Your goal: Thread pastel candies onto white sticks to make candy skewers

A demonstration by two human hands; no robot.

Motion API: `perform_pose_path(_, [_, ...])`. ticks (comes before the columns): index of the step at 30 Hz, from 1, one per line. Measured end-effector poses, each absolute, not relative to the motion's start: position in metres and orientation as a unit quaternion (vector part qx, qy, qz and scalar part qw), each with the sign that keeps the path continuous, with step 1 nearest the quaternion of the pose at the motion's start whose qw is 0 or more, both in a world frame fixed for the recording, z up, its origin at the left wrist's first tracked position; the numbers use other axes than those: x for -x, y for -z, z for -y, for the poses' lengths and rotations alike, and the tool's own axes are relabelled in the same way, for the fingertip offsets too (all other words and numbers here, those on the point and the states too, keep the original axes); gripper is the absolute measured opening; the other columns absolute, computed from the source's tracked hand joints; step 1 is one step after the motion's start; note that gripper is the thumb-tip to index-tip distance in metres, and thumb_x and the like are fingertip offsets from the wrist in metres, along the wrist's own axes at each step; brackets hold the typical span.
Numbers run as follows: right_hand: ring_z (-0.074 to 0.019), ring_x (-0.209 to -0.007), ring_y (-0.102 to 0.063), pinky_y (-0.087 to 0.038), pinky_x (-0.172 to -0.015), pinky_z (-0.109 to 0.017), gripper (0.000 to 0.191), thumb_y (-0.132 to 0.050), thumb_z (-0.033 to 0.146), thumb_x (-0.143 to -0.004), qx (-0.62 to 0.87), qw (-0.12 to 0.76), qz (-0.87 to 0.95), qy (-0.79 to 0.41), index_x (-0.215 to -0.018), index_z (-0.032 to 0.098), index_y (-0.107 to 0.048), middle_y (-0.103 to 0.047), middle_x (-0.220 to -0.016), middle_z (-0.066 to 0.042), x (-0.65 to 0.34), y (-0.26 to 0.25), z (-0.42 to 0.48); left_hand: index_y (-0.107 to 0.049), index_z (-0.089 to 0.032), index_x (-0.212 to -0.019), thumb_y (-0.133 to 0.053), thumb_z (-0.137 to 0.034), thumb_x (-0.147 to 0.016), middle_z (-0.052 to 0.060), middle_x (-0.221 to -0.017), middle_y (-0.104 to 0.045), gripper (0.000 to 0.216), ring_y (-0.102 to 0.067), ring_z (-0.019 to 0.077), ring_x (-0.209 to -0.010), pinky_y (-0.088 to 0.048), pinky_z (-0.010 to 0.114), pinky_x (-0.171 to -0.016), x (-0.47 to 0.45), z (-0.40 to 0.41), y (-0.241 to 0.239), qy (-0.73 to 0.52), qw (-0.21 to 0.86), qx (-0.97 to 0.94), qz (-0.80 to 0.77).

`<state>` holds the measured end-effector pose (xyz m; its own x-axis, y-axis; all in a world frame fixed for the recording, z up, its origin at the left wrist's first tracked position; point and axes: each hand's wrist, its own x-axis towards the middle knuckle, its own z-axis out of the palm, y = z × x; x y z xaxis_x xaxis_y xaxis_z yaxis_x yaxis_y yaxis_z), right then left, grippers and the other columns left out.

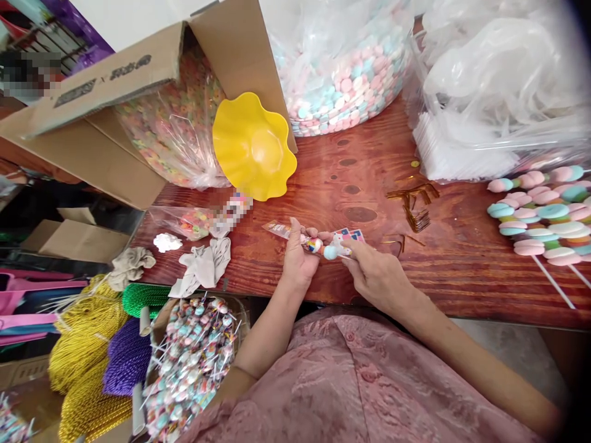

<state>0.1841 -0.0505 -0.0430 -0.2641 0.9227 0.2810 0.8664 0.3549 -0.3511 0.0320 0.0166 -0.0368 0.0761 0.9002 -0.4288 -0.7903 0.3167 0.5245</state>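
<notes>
Between my two hands, just above the table's near edge, is a marshmallow candy skewer (329,252) in a clear printed bag. My left hand (298,263) has its fingers wrapped around the bag, and one clear end (278,229) sticks out to the left. My right hand (381,274) pinches the other end, near a blue ball-shaped piece. Beside those fingers shows a patterned printed piece (354,235); its lower part is hidden. Several gold twist ties (415,212) lie on the table beyond my right hand.
At right are unwrapped candy skewers (549,212) and a clear tub of white sticks or bags (466,147). Behind stand a marshmallow bag (346,92), a yellow wavy bowl (256,147) and a cardboard box (101,86). Wrapped skewers (194,363) fill a container below left.
</notes>
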Motion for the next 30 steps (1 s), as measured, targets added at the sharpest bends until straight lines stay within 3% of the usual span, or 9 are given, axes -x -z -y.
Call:
perform_pose_path(5, [-0.0151, -0.066, -0.052, -0.034, -0.061, -0.028, 0.028, -0.041, 0.027, -0.098, 0.549, 0.298, 0.773, -0.114, -0.079, 0.017, -0.06, -0.062, -0.077, -0.007, -0.19, 0.059, 0.053, -0.051, -0.018, -0.061, -0.064, -0.054, -0.087, -0.005, -0.057, -0.055, 0.046, -0.064, 0.0129, -0.059, -0.054, 0.032, -0.079, -0.034, -0.011, 0.038, -0.572, 0.736, -0.116, -0.343])
perform_pose_path(8, [-0.0131, -0.061, -0.046, -0.033, -0.062, -0.027, 0.028, -0.045, 0.028, -0.094, 0.544, 0.329, 0.74, -0.218, -0.07, 0.019, -0.055, -0.056, -0.065, -0.002, -0.19, 0.062, 0.05, -0.05, -0.018, -0.062, -0.066, -0.051, -0.086, -0.006, -0.055, -0.051, 0.044, -0.064, 0.0132, -0.06, -0.053, 0.031, -0.081, -0.036, -0.006, 0.04, -0.566, 0.731, -0.172, -0.34])
perform_pose_path(12, [-0.0098, -0.055, -0.039, -0.029, -0.055, -0.024, 0.032, -0.054, 0.036, -0.085, 0.51, 0.361, 0.637, -0.452, -0.059, 0.019, -0.048, -0.046, -0.056, 0.003, -0.186, 0.059, 0.045, -0.044, -0.019, -0.061, -0.066, -0.058, -0.084, -0.005, -0.055, -0.048, 0.05, -0.061, 0.0133, -0.059, -0.053, 0.034, -0.084, -0.034, -0.003, 0.037, -0.554, 0.746, -0.192, -0.316])
perform_pose_path(15, [-0.0063, -0.046, -0.028, -0.021, -0.044, -0.022, 0.037, -0.059, 0.047, -0.078, 0.445, 0.367, 0.504, -0.643, -0.058, 0.019, -0.045, -0.039, -0.053, 0.005, -0.181, 0.054, 0.045, -0.041, -0.02, -0.061, -0.059, -0.068, -0.083, -0.005, -0.056, -0.044, 0.056, -0.058, 0.013, -0.059, -0.053, 0.038, -0.087, -0.029, -0.005, 0.035, -0.551, 0.765, -0.16, -0.293])
perform_pose_path(18, [-0.0036, -0.042, -0.019, -0.011, -0.039, -0.021, 0.042, -0.068, 0.051, -0.071, 0.412, 0.389, 0.391, -0.726, -0.059, 0.02, -0.043, -0.036, -0.052, 0.007, -0.176, 0.051, 0.047, -0.041, -0.02, -0.061, -0.054, -0.072, -0.084, -0.004, -0.056, -0.042, 0.058, -0.058, 0.0138, -0.061, -0.053, 0.041, -0.089, -0.025, -0.006, 0.035, -0.561, 0.765, -0.129, -0.289])
perform_pose_path(21, [-0.0035, -0.041, -0.017, -0.011, -0.038, -0.021, 0.043, -0.069, 0.051, -0.07, 0.43, 0.43, 0.353, -0.711, -0.06, 0.021, -0.041, -0.035, -0.053, 0.008, -0.171, 0.051, 0.051, -0.045, -0.02, -0.063, -0.058, -0.069, -0.083, -0.004, -0.06, -0.045, 0.055, -0.06, 0.0153, -0.066, -0.052, 0.043, -0.092, -0.025, -0.005, 0.033, -0.566, 0.761, -0.143, -0.284])
perform_pose_path(23, [-0.0051, -0.043, -0.022, -0.017, -0.039, -0.021, 0.04, -0.064, 0.05, -0.077, 0.462, 0.459, 0.398, -0.646, -0.06, 0.021, -0.042, -0.036, -0.054, 0.007, -0.168, 0.052, 0.054, -0.046, -0.019, -0.064, -0.06, -0.066, -0.083, -0.004, -0.061, -0.048, 0.053, -0.062, 0.0149, -0.066, -0.052, 0.042, -0.093, -0.028, -0.002, 0.031, -0.557, 0.752, -0.179, -0.304])
perform_pose_path(26, [-0.009, -0.053, -0.039, -0.033, -0.052, -0.023, 0.031, -0.055, 0.038, -0.087, 0.51, 0.47, 0.546, -0.47, -0.063, 0.019, -0.05, -0.045, -0.057, 0.003, -0.165, 0.055, 0.059, -0.047, -0.019, -0.065, -0.063, -0.062, -0.084, -0.004, -0.06, -0.05, 0.05, -0.063, 0.0143, -0.065, -0.052, 0.039, -0.09, -0.036, 0.003, 0.029, -0.538, 0.742, -0.23, -0.327])
perform_pose_path(30, [-0.0125, -0.062, -0.051, -0.037, -0.064, -0.027, 0.023, -0.047, 0.027, -0.091, 0.535, 0.433, 0.679, -0.255, -0.072, 0.019, -0.058, -0.06, -0.068, -0.002, -0.166, 0.059, 0.061, -0.051, -0.019, -0.066, -0.063, -0.061, -0.084, -0.003, -0.058, -0.054, 0.048, -0.069, 0.0186, -0.076, -0.053, 0.037, -0.088, -0.041, 0.006, 0.029, -0.537, 0.748, -0.225, -0.318])
